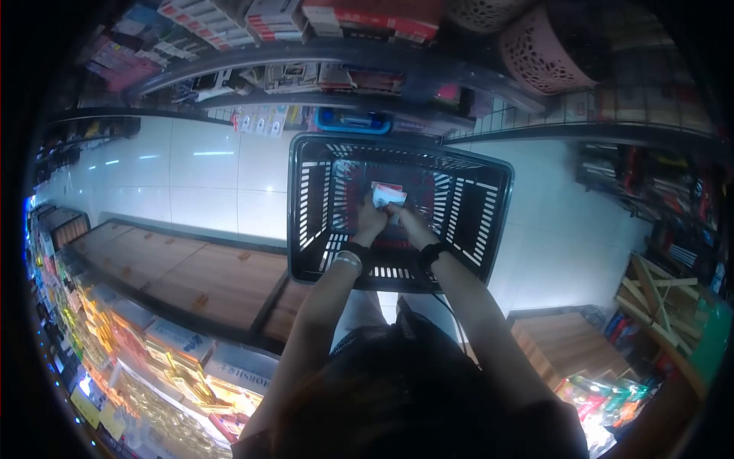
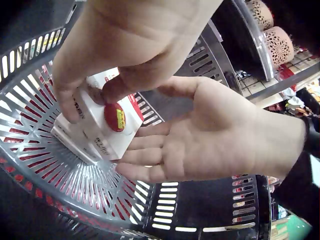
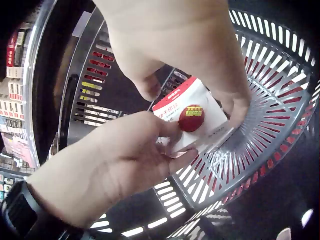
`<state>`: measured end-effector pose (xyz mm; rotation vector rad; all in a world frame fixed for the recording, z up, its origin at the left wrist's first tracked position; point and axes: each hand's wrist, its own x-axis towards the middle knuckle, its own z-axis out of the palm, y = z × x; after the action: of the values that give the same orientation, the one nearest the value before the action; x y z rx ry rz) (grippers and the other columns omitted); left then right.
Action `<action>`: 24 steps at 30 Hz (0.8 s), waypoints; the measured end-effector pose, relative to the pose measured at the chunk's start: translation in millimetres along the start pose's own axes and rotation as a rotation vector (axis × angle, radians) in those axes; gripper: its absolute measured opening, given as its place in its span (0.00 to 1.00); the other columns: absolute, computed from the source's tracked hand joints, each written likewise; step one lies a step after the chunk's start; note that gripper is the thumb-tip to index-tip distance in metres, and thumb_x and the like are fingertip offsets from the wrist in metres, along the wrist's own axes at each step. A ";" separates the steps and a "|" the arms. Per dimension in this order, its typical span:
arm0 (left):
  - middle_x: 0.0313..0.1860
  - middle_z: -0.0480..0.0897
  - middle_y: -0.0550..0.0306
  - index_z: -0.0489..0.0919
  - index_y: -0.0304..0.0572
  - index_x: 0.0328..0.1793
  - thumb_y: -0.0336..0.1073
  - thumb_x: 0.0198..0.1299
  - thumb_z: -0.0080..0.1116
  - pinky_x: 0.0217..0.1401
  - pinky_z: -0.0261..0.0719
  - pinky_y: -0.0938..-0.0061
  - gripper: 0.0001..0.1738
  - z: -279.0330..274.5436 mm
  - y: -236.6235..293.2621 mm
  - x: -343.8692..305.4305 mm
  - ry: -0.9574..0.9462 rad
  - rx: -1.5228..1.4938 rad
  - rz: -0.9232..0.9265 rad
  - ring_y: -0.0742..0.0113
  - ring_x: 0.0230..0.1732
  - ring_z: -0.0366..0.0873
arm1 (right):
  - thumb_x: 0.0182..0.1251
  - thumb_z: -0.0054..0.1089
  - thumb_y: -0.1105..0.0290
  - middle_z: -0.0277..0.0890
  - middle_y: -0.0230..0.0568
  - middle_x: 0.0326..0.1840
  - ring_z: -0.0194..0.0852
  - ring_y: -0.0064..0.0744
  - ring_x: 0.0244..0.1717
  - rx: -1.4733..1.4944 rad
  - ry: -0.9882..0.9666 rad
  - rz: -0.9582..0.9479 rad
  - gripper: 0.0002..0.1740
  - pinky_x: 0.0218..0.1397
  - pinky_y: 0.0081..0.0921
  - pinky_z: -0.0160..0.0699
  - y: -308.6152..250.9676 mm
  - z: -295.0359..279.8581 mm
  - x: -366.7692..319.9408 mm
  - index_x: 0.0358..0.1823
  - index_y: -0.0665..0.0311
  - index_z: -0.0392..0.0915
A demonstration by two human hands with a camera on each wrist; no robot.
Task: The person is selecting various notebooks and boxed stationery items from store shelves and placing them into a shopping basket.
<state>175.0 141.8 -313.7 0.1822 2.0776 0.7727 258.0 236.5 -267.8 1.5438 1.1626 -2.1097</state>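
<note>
A white box (image 1: 388, 196) (image 2: 92, 131) (image 3: 174, 103) with a red end and a round red sticker is held inside a black shopping basket (image 1: 505, 206). The left hand (image 1: 371, 220) (image 2: 125, 45) (image 3: 112, 160) pinches it between thumb and fingers. Against the box's other side rest the extended fingers of the right hand (image 1: 413, 227) (image 2: 210, 132) (image 3: 185, 52), its thumb standing apart from the box. A second white edge shows under the box in the left wrist view; whether it is another box I cannot tell.
Stocked shelves (image 1: 306, 99) run beyond the basket, with pink lattice bins (image 1: 547, 57) at upper right. A low wooden-topped platform (image 1: 183, 268) lies to the left, another wooden surface (image 1: 566, 344) at lower right. Pale floor tiles (image 1: 206, 187) show on both sides.
</note>
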 end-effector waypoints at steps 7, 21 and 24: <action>0.55 0.71 0.35 0.57 0.38 0.66 0.34 0.49 0.57 0.57 0.70 0.59 0.37 10.2 3.0 14.3 0.077 0.051 -0.032 0.41 0.56 0.70 | 0.58 0.55 0.52 0.70 0.40 0.53 0.63 0.33 0.55 -0.040 0.098 -0.084 0.30 0.52 0.28 0.62 -11.5 14.6 -5.9 0.58 0.60 0.66; 0.47 0.78 0.40 0.67 0.40 0.59 0.32 0.49 0.53 0.54 0.72 0.62 0.27 12.5 -39.5 48.0 -0.065 -0.126 0.072 0.46 0.52 0.75 | 0.61 0.52 0.52 0.60 0.44 0.61 0.54 0.38 0.63 0.038 0.059 0.003 0.29 0.57 0.43 0.58 -15.8 10.2 12.8 0.60 0.59 0.63; 0.47 0.78 0.39 0.71 0.38 0.55 0.34 0.50 0.51 0.55 0.71 0.63 0.23 -14.5 -24.7 39.4 -0.121 -0.037 0.093 0.48 0.53 0.74 | 0.61 0.53 0.56 0.61 0.46 0.60 0.55 0.36 0.62 0.057 0.084 -0.009 0.28 0.55 0.44 0.60 -7.2 -1.9 17.8 0.60 0.60 0.63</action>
<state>143.8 131.3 -349.7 0.2997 1.9506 0.8351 247.8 246.5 -280.7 1.6705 1.1478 -2.1196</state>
